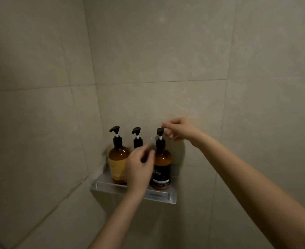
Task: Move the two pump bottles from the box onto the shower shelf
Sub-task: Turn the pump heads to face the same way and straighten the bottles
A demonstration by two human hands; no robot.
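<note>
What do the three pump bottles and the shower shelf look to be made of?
The pump bottles look like amber translucent glass or plastic; glossy highlights show on the shoulders, which one is unclear. Their pump heads look like matte black plastic. The shower shelf looks like brushed metal, perhaps aluminium, going by its pale grey dull sheen and thin front rail.

Three bottles [161,159] crowding the shelf [155,194] (open air above pumps).

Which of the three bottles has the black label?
The right-hand bottle, under the right hand. The left bottle wears yellow; the middle one's label is hidden.
</note>
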